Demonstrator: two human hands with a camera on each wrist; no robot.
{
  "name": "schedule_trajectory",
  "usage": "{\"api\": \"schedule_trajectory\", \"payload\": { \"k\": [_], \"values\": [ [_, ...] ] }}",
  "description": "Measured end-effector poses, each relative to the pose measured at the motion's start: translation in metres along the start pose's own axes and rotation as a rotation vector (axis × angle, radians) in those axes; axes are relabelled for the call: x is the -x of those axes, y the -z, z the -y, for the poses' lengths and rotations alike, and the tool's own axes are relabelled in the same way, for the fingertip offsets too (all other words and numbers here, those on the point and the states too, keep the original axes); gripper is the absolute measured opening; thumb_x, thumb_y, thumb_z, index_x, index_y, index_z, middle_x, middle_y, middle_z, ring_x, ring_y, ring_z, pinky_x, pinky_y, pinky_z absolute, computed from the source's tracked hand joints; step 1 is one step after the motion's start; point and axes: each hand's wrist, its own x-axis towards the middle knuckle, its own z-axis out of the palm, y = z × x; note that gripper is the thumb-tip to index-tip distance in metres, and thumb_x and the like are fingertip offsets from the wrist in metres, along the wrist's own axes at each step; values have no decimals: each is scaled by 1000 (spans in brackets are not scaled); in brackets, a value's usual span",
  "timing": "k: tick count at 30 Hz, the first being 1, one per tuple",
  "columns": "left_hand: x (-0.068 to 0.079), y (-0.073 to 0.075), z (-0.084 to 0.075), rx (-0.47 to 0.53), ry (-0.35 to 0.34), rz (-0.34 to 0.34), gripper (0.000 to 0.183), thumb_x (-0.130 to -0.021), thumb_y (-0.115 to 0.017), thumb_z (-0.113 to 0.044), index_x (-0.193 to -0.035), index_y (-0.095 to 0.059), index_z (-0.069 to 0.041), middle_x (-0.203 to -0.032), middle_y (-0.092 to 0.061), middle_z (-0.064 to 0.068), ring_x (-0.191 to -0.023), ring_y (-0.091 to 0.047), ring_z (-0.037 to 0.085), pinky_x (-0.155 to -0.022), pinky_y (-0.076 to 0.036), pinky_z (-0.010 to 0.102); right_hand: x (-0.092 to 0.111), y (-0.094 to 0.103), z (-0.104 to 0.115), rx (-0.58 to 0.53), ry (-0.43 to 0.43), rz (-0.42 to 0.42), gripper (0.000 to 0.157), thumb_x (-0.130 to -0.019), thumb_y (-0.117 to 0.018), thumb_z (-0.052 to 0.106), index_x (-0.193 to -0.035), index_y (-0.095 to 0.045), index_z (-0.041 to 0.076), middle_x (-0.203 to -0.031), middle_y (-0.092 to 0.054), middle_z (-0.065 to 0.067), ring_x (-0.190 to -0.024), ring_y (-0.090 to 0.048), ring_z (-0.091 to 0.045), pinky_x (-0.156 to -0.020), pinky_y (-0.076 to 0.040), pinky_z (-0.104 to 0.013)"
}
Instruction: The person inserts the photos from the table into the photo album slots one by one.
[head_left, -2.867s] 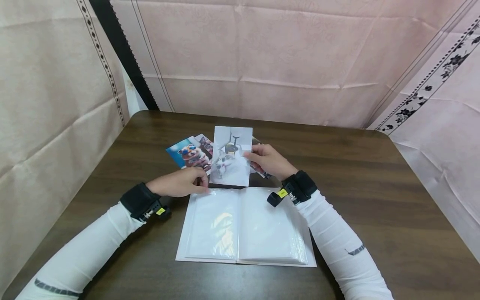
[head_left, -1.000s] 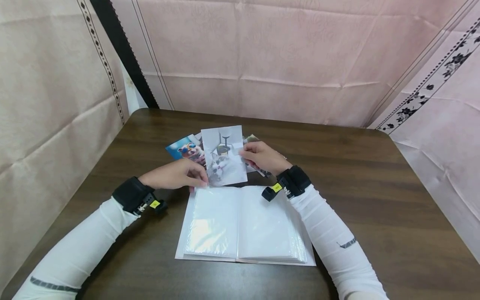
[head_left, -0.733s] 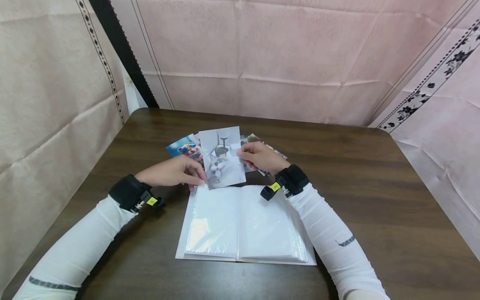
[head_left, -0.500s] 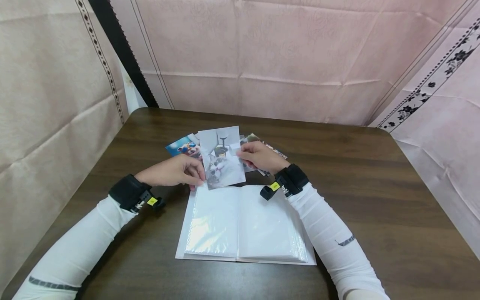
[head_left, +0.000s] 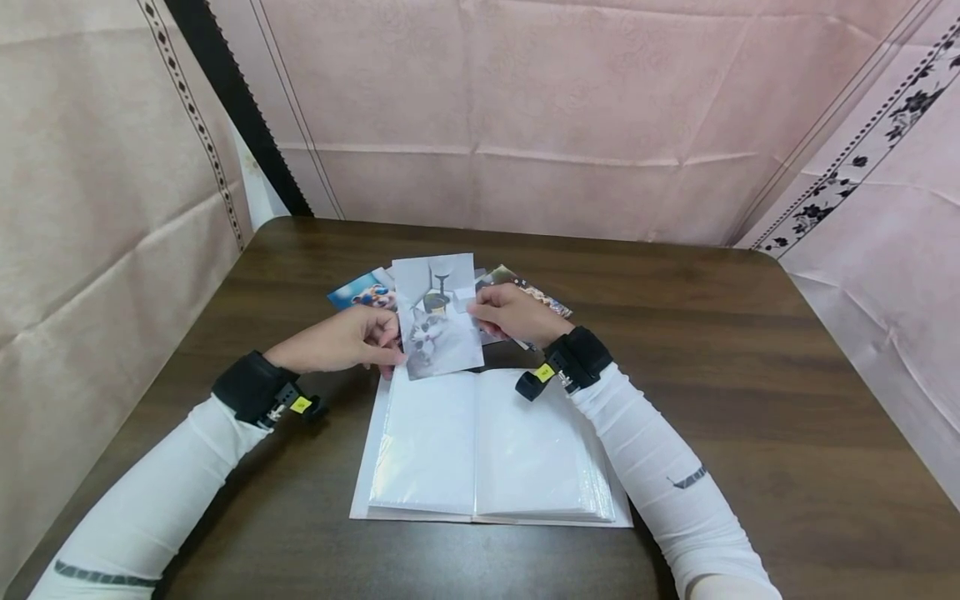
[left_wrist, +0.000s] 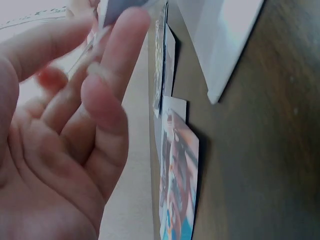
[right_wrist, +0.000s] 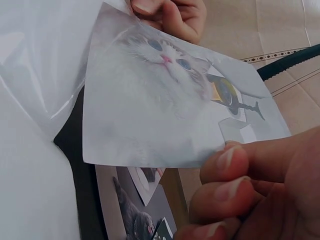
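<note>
A photo of a white cat with a wine glass (head_left: 438, 321) is held up, slightly tilted, over the far edge of an open photo album (head_left: 543, 450). My right hand (head_left: 521, 315) pinches the photo's right edge between thumb and fingers; the right wrist view shows this grip on the cat photo (right_wrist: 150, 120) closely. At the album's upper left corner, my left hand (head_left: 341, 340) pinches the top edge of the clear page sleeve (right_wrist: 40, 70), beside the photo's lower left corner. The left fingertips are partly hidden in the right wrist view.
Several other photos lie fanned out behind the cat photo, among them a blue one (head_left: 363, 290) at left and a darker one (head_left: 525, 287) at right. Everything rests on a brown wooden table (head_left: 712, 375). Pinkish cloth (head_left: 570, 117) hangs beyond its far edge.
My right hand has brought the cat photo left and slightly tilted it, its lower left corner now at the sleeve's top. My left hand has shifted a little left and up.
</note>
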Motion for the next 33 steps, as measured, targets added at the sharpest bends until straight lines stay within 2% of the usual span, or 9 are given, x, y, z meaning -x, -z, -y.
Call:
{"api": "schedule_trajectory", "payload": {
  "k": [3,6,9,15,21,33],
  "values": [
    [-2,-1,0,39,41,-18,40,-86,-69,-36,-90,-44,-4,-78,-68,8,-75,-69,22,-60,-48,32,0,-1,0,-5,-6,-1,22,-98,-53,26,-98,-61,6,-74,-48,-10,-72,-47,-39,-58,-36,-27],
    [-4,-1,2,62,72,-27,42,-88,-67,-34,-104,-43,-3,-82,-72,7,-76,-69,23,-63,-50,34,1,-2,0,-5,-6,7,22,-98,-52,26,-100,-61,6,-75,-49,-10,-70,-47,-34,-58,-36,-27],
    [-5,-2,3,45,77,-28,39,-92,-62,-32,-112,-46,-3,-81,-73,5,-75,-68,22,-65,-51,33,2,-3,0,-6,-7,23,21,-99,-51,25,-102,-61,6,-76,-50,-10,-68,-46,-31,-58,-37,-25],
    [-5,-4,1,16,50,-37,27,-97,-54,-30,-100,-60,-4,-81,-71,6,-74,-68,20,-64,-53,31,2,-4,-1,-28,1,61,20,-99,-51,23,-99,-60,5,-75,-52,-12,-64,-45,-33,-56,-37,-26],
    [-5,-6,4,36,46,-52,26,-99,-51,-28,-102,-57,-3,-85,-67,10,-73,-68,21,-65,-54,32,1,-6,-4,-34,9,82,20,-99,-51,22,-100,-60,5,-77,-56,-14,-59,-44,-25,-55,-38,-25],
    [-5,-7,3,115,83,-59,29,-100,-49,-30,-102,-51,0,-86,-63,16,-73,-66,31,-66,-56,36,0,-7,-3,-31,3,89,20,-100,-49,23,-103,-58,6,-86,-60,-16,-65,-50,-25,-59,-44,-24]
  ]
}}
